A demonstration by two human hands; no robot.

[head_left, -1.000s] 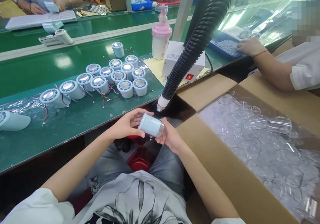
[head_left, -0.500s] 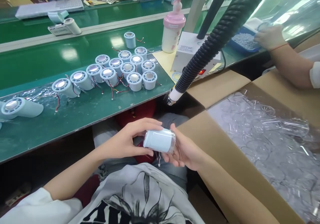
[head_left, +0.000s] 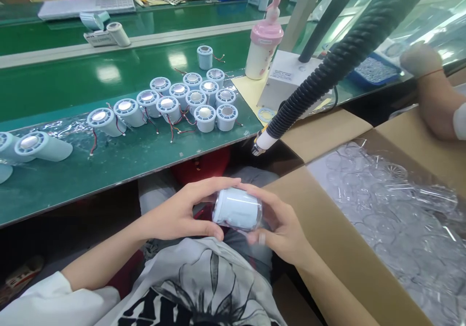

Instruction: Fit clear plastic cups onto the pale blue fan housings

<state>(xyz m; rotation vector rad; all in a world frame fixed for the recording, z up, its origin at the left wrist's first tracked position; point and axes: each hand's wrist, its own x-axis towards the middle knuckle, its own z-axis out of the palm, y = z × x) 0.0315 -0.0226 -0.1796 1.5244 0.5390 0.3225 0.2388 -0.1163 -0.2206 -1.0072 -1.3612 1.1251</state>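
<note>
Over my lap, a light-blue cylinder (head_left: 238,210) lies on its side inside a clear plastic sleeve. My left hand (head_left: 191,207) curves around its left end, fingers above and thumb below. Around the right end is my right hand (head_left: 282,224), fingers over the top and thumb beneath, slightly blurred. On the bench ahead stand several similar light-blue cylinders (head_left: 205,118) with round metallic discs on top and thin red and black wires. More of them (head_left: 47,146) lie tilted at the left.
A black corrugated hose (head_left: 324,78) with a metal nozzle hangs at the bench edge by a white box (head_left: 284,76). Behind is a pink-lidded bottle (head_left: 264,44). At right, an open carton (head_left: 335,238) holds clear plastic cups; another person's arm (head_left: 433,93) is beyond.
My right hand has turned from under the cylinder's right end to fingers over its top. The wire that hung below no longer shows. The bench has shifted slightly right in view.
</note>
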